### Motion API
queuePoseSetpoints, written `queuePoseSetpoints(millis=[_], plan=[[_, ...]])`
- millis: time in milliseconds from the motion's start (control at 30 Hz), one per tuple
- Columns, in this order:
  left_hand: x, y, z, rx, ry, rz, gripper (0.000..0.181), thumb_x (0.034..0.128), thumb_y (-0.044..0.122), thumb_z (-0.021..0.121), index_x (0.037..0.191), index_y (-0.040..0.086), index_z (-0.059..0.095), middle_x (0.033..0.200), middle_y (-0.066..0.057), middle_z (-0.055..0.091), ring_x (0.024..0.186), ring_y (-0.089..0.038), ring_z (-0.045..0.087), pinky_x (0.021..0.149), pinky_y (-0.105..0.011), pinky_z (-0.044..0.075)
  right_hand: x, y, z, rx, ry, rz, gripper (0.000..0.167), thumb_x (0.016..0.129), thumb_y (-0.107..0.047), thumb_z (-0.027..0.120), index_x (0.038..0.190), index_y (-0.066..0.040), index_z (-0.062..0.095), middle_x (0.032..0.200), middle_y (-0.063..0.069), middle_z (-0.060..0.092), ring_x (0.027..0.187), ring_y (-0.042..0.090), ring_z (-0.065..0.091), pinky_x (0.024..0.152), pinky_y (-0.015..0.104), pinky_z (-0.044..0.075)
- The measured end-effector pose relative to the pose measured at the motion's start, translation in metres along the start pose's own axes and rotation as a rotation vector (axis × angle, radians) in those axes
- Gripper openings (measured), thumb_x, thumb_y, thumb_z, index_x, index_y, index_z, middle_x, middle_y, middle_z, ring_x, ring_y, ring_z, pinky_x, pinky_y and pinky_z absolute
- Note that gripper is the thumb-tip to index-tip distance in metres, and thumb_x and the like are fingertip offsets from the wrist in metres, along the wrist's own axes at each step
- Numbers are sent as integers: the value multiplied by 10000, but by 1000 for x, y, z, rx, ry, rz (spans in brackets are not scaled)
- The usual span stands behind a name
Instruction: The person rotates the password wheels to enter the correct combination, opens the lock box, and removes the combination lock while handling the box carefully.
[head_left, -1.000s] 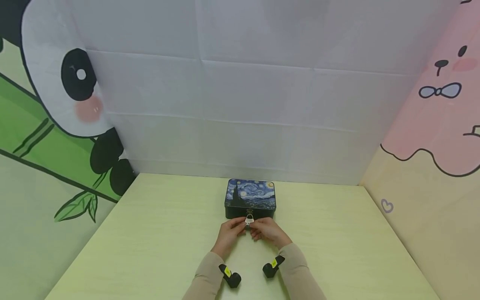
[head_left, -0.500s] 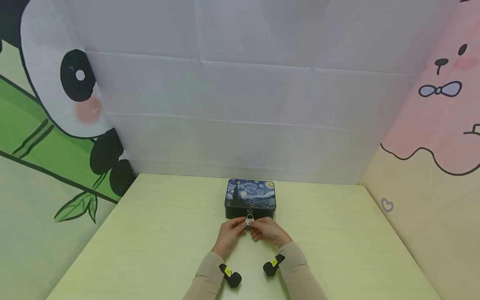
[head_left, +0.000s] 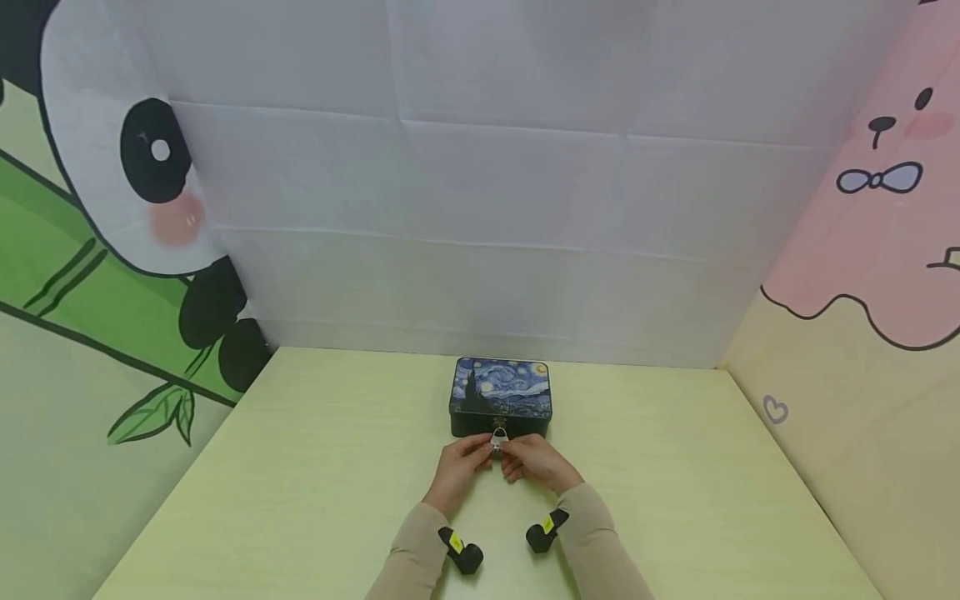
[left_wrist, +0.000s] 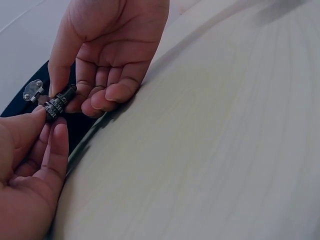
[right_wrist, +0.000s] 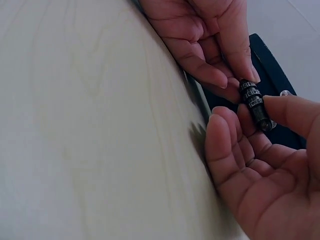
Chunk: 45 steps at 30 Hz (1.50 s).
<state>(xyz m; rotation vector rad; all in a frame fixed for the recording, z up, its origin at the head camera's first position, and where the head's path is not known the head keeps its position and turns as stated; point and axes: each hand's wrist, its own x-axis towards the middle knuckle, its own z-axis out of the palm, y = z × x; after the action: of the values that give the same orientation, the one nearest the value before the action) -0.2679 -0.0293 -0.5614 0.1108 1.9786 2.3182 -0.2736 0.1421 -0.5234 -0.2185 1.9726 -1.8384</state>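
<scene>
A small combination padlock [head_left: 498, 438] with a silver body and shackle is at the front clasp of a tin box [head_left: 501, 390] with a starry night picture on its lid. From the left, my left hand [head_left: 454, 468] pinches one end of the lock between thumb and fingers. On the other side, my right hand [head_left: 542, 462] pinches the opposite end. The left wrist view shows the black number dials [left_wrist: 57, 105] between both hands' fingertips and the metal clasp [left_wrist: 34, 91] behind them. In the right wrist view, white digits show on the dials [right_wrist: 251, 95].
The box stands toward the back of a pale wooden table [head_left: 330, 467]. A white cloth wall [head_left: 480, 250] rises behind it, with cartoon-printed walls at both sides. Each sleeved wrist wears a black camera [head_left: 468, 559] on a strap.
</scene>
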Motion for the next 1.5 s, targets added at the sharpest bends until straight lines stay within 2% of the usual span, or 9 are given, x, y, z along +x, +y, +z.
queuePoseSetpoints(millis=[400, 600, 867, 933, 1067, 1200, 1267, 1500], plan=[[0, 1, 0, 8, -7, 4, 326, 979, 7, 606, 1254, -167, 584, 1137, -211, 679, 872, -110, 656, 741, -227, 568, 2, 4, -1, 3, 12, -2, 342, 1046, -132, 481, 989, 181, 604, 739, 45, 589, 619, 104, 587, 575, 217, 535], [-3, 7, 0, 21, -9, 1, 322, 979, 2, 604, 1250, -171, 583, 1151, -226, 668, 910, -174, 666, 754, -263, 578, 4, 7, -1, 76, 52, 24, 379, 1044, -173, 442, 1032, 175, 592, 766, 64, 608, 626, 115, 599, 593, 239, 546], [1, 1, -1, 22, 6, -11, 311, 974, 0, 611, 1238, -164, 597, 1120, -197, 685, 862, -116, 655, 741, -248, 577, 3, 10, -1, 105, 47, 0, 222, 967, -80, 526, 992, 124, 611, 788, 72, 605, 677, 134, 608, 633, 248, 556], [-1, 5, -1, 19, 0, -11, 303, 971, -17, 607, 1229, -175, 595, 1113, -207, 685, 861, -124, 656, 754, -270, 582, 3, 11, -2, 102, 41, -6, 203, 966, -63, 542, 994, 126, 613, 779, 72, 612, 666, 133, 611, 632, 247, 558], [-12, 22, 3, 18, -13, -3, 298, 968, -41, 596, 1221, -198, 583, 1105, -225, 682, 859, -137, 658, 783, -306, 585, 2, 12, -2, 107, 26, -19, 195, 964, -36, 563, 1013, 145, 617, 758, 68, 627, 643, 124, 613, 623, 243, 559], [-19, 33, 5, 18, -19, 8, 298, 967, -42, 594, 1215, -207, 578, 1095, -223, 684, 851, -130, 656, 784, -296, 583, 3, 12, -3, 102, 19, -33, 198, 975, -40, 552, 1007, 144, 618, 758, 65, 630, 644, 121, 612, 620, 241, 561], [-17, 32, 5, 20, -20, 18, 296, 965, -44, 597, 1208, -212, 576, 1083, -219, 687, 841, -124, 654, 769, -284, 582, 3, 12, -3, 101, 17, -33, 192, 980, -37, 543, 1001, 138, 619, 757, 67, 627, 644, 122, 611, 618, 239, 560], [-1, 5, 0, 22, -5, 6, 296, 966, -21, 613, 1213, -184, 598, 1083, -190, 694, 820, -89, 642, 724, -236, 572, 3, 13, -3, 90, 21, -30, 230, 990, -38, 533, 1029, 176, 606, 753, 66, 616, 640, 124, 601, 610, 236, 555]])
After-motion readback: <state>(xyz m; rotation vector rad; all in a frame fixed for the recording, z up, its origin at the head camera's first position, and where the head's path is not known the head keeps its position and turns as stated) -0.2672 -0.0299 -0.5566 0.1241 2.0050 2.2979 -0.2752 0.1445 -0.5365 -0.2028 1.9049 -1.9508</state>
